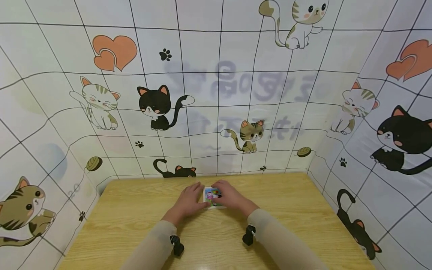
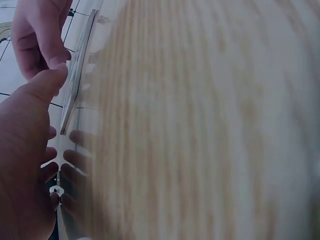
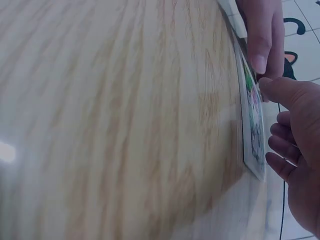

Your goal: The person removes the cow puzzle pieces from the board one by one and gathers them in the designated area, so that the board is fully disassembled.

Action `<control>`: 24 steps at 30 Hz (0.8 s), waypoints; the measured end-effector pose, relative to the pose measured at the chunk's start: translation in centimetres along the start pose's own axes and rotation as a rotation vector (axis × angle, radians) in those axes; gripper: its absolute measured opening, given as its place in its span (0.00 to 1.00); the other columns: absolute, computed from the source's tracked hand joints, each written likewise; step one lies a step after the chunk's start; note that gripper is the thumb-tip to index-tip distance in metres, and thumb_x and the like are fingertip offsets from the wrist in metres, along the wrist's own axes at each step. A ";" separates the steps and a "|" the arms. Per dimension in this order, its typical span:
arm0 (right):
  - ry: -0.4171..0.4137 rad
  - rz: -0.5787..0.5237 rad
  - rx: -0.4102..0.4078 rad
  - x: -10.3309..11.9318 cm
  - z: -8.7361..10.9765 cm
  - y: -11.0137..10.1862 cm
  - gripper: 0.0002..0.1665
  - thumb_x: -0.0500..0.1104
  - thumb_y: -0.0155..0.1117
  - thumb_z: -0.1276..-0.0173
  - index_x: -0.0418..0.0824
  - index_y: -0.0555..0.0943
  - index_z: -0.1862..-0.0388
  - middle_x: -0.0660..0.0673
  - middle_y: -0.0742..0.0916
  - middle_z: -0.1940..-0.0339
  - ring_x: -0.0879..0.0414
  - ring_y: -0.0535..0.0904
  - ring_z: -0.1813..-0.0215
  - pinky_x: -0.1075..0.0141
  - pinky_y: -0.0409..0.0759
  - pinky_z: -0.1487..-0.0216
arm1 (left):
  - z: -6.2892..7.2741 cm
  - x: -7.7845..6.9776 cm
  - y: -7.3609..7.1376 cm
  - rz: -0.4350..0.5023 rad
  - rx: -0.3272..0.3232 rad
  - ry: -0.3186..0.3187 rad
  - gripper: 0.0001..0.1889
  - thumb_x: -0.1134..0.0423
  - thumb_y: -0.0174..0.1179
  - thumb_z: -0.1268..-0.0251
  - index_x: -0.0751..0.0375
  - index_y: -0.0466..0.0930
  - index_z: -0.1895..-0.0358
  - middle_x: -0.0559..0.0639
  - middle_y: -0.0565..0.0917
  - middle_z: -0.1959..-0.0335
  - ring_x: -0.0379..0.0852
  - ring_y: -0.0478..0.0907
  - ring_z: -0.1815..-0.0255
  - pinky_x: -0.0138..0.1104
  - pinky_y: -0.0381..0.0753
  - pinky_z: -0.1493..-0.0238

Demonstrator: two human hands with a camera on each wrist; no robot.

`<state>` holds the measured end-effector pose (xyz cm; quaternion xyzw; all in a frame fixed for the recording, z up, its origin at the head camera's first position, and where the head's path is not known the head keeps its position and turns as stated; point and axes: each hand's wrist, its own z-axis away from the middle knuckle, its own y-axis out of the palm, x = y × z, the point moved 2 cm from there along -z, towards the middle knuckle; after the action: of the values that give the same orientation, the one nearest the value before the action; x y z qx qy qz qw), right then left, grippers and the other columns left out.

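A small flat picture board (image 1: pixel 210 196) with a white border and a colourful cartoon print, a pink figure among it, lies on the wooden table. My left hand (image 1: pixel 189 200) is at its left side, thumb reaching to the lower left edge and fingers relaxed. From the right, my right hand (image 1: pixel 233 197) covers part of the print, its thumb over the picture and its fingers stretched past the far edge. The right wrist view shows the board (image 3: pixel 253 120) lying flat, with both thumbs close together over it. In the left wrist view only its thin edge (image 2: pixel 80 65) shows.
The light wooden table (image 1: pixel 135 225) runs back to a white grid-patterned cloth wall (image 1: pixel 206 112) printed with cartoon cats. Similar cloth walls stand at the left and right. Each sleeve carries a small black device (image 1: pixel 249 235) at the wrist.
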<state>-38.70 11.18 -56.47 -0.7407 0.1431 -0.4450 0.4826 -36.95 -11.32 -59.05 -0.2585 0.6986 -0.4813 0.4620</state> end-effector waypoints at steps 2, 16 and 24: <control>-0.005 0.014 0.020 0.3 -0.4 0.2 0.33 0.46 0.77 0.23 0.32 0.80 0.26 0.38 0.83 0.31 0.42 0.79 0.30 0.45 0.79 0.27 | 0.1 0.0 0.0 -0.013 0.001 0.007 0.46 0.32 0.66 0.24 0.61 0.69 0.16 0.64 0.65 0.14 0.67 0.61 0.14 0.66 0.60 0.18; -0.020 0.046 0.135 0.7 -2.5 0.3 0.27 0.44 0.76 0.23 0.35 0.83 0.31 0.42 0.80 0.38 0.52 0.78 0.42 0.54 0.81 0.35 | 0.0 0.3 0.2 -0.113 0.041 -0.008 0.47 0.28 0.59 0.23 0.55 0.66 0.13 0.66 0.61 0.12 0.68 0.56 0.12 0.68 0.54 0.16; -0.033 0.030 0.158 0.6 -2.6 0.3 0.26 0.44 0.74 0.22 0.38 0.83 0.30 0.42 0.79 0.38 0.52 0.77 0.43 0.53 0.81 0.36 | -0.1 0.8 0.8 -0.119 0.025 -0.016 0.50 0.22 0.54 0.24 0.54 0.65 0.13 0.67 0.61 0.12 0.69 0.56 0.12 0.69 0.54 0.17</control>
<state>-40.39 9.11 -56.10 -0.7053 0.1106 -0.4351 0.5485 -37.29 -11.60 -60.10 -0.2975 0.6724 -0.5144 0.4413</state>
